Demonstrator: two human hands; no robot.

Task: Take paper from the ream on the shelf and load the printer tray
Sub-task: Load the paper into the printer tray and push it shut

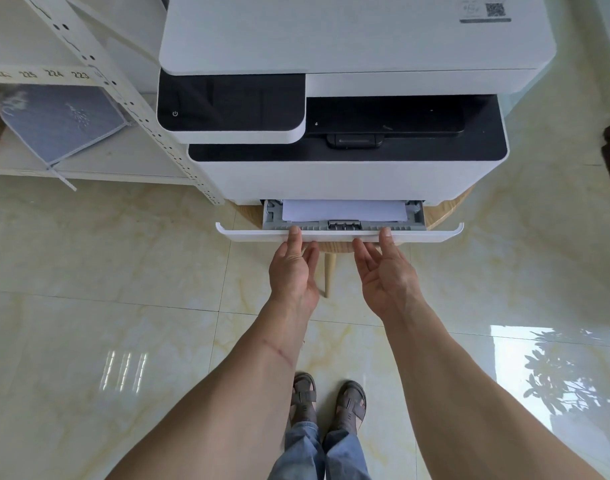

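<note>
Both bare forearms reach straight forward and down from the bottom of the view toward the printer (348, 98), which sits on a round wooden counter (449, 206). The left hand (293, 268) is turned edge-on, thumb uppermost; its thumb tip lies on the top edge of the tray's white front panel (431, 234), while the fingers curl beneath the panel's lower edge, so this grip is closed on the panel. The right hand (386, 275) is rolled palm-up toward the left, thumb tip likewise resting on the top edge of the panel, fingers extended under it; it pinches the panel between thumb and fingers (how firmly the hidden fingertips press I cannot tell). The two hands sit near each other around the panel's middle, either side of the grey guide latch (344, 224).

The tray (272, 216) stands partly drawn out of the printer's base. A flat stack of white paper (343, 211) lies inside it, between the grey side guides, just behind the thumbs and not touched by either hand.

To the left stands a white metal shelf (89, 168) holding a folded blue cloth (61, 119). Below, the person's sandalled feet stand on glossy marble-patterned floor tiles (106, 254).
</note>
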